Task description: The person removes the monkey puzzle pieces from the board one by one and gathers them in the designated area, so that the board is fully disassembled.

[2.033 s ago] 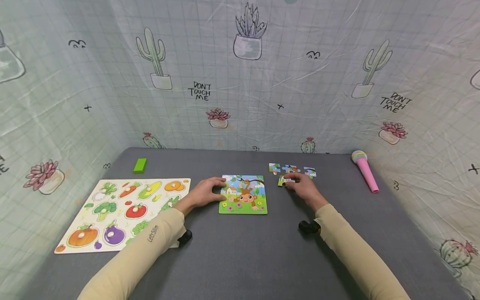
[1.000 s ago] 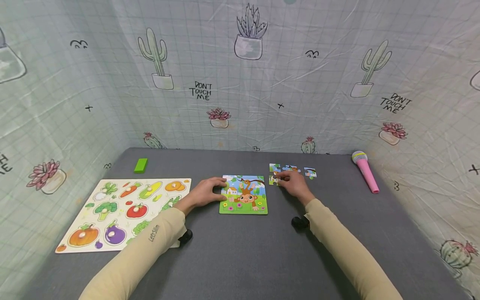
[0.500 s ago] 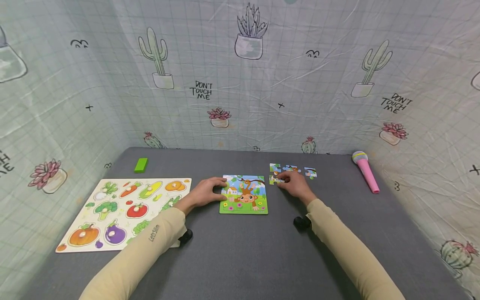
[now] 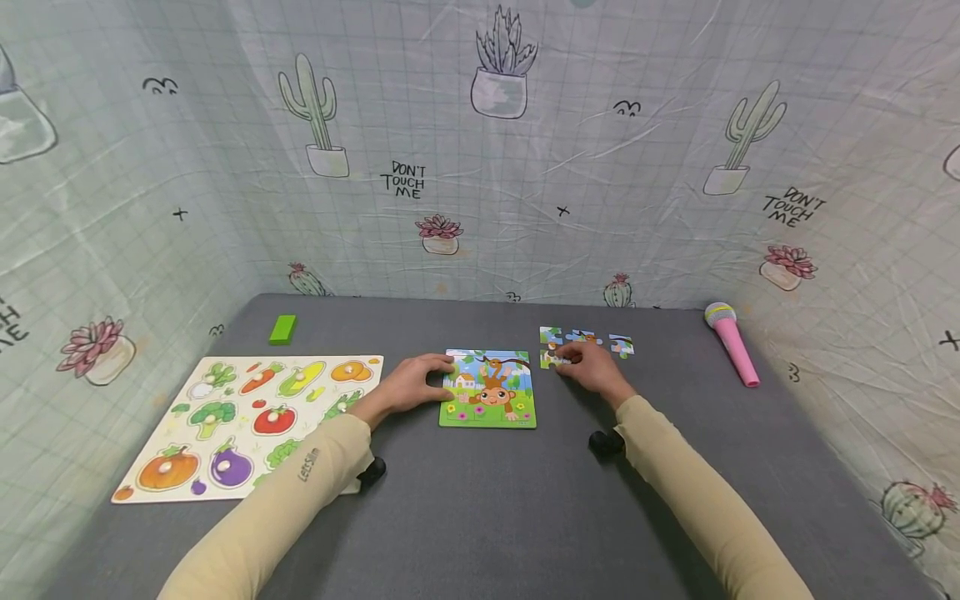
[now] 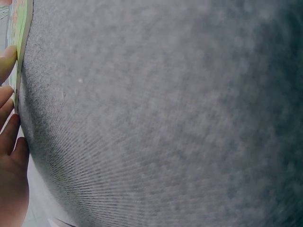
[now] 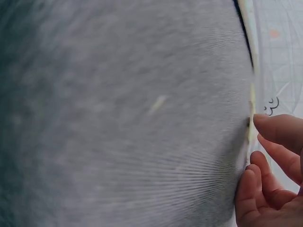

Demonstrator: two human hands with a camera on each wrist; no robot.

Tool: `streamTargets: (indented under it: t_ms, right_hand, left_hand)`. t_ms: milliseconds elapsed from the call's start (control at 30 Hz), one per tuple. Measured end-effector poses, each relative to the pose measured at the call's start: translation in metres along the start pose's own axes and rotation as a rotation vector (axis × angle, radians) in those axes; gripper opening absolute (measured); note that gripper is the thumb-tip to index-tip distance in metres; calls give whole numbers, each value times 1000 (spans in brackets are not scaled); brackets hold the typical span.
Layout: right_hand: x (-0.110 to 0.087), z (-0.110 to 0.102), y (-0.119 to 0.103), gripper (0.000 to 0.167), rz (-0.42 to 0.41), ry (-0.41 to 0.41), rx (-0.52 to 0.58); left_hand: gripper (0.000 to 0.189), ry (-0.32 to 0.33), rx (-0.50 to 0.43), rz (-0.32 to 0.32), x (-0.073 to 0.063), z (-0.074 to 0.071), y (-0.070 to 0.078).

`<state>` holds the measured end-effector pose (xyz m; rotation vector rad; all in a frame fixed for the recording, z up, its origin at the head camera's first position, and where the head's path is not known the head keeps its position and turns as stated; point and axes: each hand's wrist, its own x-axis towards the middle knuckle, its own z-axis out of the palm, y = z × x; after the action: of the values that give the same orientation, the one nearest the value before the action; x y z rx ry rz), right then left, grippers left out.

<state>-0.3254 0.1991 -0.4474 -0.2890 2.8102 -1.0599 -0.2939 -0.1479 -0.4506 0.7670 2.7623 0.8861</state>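
Note:
A square monkey jigsaw puzzle [image 4: 491, 390] lies flat on the grey table. My left hand [image 4: 408, 382] rests at its left side, thumb and forefinger apart with their tips on the board's edge. In the left wrist view, the thumb [image 5: 7, 61] touches the green rim of the board. To the right of the puzzle, my right hand [image 4: 592, 371] pinches a small green puzzle piece [image 4: 545, 360] close over the table. This piece sits directly below another loose piece [image 4: 550, 335], nearly lined up with it. The fingers hide part of the held piece.
Two more loose pieces, one partly behind my right hand [image 4: 581, 337] and one further right [image 4: 621, 343], lie at the back. A vegetable peg board [image 4: 315, 417] lies under my left forearm. A green block [image 4: 282, 329] and a pink toy microphone [image 4: 733, 346] lie farther out.
My right hand has slid the green piece to the left, below the back-left loose piece, and since then has shifted only slightly. The left hand and the monkey puzzle have stayed in place.

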Motion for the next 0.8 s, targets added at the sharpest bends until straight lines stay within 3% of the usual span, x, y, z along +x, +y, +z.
streamTargets:
  t_ms: [333, 567, 800]
  right_hand:
    - [-10, 2, -33, 37, -13, -50, 109]
    - [-14, 24, -62, 36, -61, -142, 209]
    - [-10, 50, -74, 35, -67, -181, 215]
  left_hand:
    - [51, 21, -6, 6, -4, 2, 2]
    - [54, 32, -9, 2, -5, 5, 2]
    - [55, 35, -20, -16, -5, 6, 4]
